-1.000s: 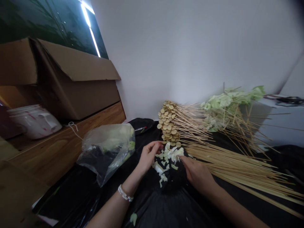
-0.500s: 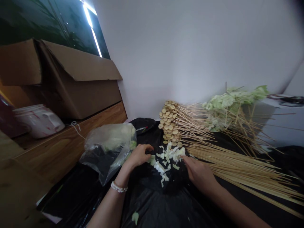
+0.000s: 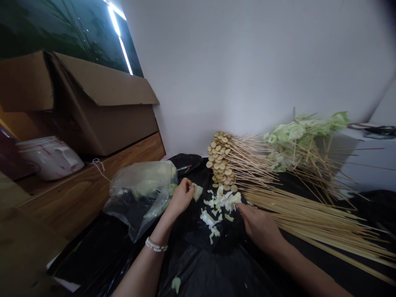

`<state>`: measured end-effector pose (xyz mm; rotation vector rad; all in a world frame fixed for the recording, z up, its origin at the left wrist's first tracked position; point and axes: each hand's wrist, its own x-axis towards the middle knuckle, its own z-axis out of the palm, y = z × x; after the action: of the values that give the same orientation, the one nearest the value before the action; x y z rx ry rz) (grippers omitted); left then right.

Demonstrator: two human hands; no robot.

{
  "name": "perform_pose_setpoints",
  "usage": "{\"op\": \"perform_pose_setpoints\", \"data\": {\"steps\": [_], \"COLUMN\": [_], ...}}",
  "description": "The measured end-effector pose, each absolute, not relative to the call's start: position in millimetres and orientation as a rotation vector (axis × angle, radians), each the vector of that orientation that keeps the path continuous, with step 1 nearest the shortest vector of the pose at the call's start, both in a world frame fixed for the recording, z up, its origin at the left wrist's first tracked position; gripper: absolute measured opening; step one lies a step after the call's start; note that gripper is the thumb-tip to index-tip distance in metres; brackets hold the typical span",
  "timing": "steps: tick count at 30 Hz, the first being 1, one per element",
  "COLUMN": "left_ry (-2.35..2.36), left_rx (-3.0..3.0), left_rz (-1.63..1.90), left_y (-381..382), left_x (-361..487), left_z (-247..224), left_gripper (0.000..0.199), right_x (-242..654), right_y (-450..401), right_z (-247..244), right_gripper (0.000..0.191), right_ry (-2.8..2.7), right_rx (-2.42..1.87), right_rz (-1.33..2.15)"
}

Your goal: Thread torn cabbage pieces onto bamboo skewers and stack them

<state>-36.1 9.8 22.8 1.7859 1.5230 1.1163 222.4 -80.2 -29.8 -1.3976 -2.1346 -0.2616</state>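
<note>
My left hand [image 3: 182,197] pinches a pale green cabbage piece [image 3: 197,192] between thumb and fingertips, just above the black plastic sheet [image 3: 210,270]. To its right, white cabbage scraps [image 3: 221,202] lie in a loose heap on the plastic. My right hand [image 3: 261,227] is at the right side of that heap, fingers closed and fingertips against the scraps. What it grips, if anything, is hidden. Beyond the scraps are stacked skewers carrying round beige slices [image 3: 220,159]. Bare wooden skewers [image 3: 312,214] spread out beside and behind my right hand.
A clear plastic bag [image 3: 140,185] with pale green contents lies left of my left hand. At the back right are skewers with cabbage leaves [image 3: 297,132]. A cardboard box [image 3: 114,123] and a white tub [image 3: 49,159] stand on a wooden surface at left.
My left hand has closed on the cabbage piece and lifted it up and slightly left, away from the scraps. My right hand has hardly moved.
</note>
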Motion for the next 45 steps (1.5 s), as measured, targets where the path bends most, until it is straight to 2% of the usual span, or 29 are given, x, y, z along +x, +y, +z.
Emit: {"op": "perform_pose_setpoints", "data": {"steps": [5,9,17,23,28,34,45], "left_ry": [1.136,0.994,0.9,0.919,1.05,1.08,1.061], "left_rx": [1.093,0.905,0.91,0.998,1.265,1.393,1.511], "left_rz": [1.128,1.093,1.048,1.079,1.386,1.39,1.342], "left_y": [3.5,-2.3,-4.7,-5.5,0.6,0.4,-15.5], "left_x": [-23.1,-15.9,-9.8,-7.6,-8.1,2.0,16.9], "left_z": [28.0,32.1,23.9,20.9,12.5,4.4,1.6], "left_gripper": [0.015,0.012,0.016,0.027,0.058,0.028,0.014], "right_x": [221.9,220.8,218.8,219.2,218.5,216.9,218.0], "right_y": [-80.6,-80.8,-83.2,-82.6,-82.8,-84.1,-82.5], "right_z": [-29.2,-29.1,-27.2,-29.5,-29.0,-28.3,-31.1], "right_gripper": [0.037,0.038,0.04,0.041,0.041,0.042,0.039], "right_ry": [-2.152,-2.163,-2.235,-2.203,-2.159,-2.157,-2.157], "right_rx": [-1.425,-1.42,-1.401,-1.404,-1.378,-1.326,-1.355], "right_rz": [-0.25,-0.263,-0.221,-0.25,-0.239,-0.182,-0.161]}}
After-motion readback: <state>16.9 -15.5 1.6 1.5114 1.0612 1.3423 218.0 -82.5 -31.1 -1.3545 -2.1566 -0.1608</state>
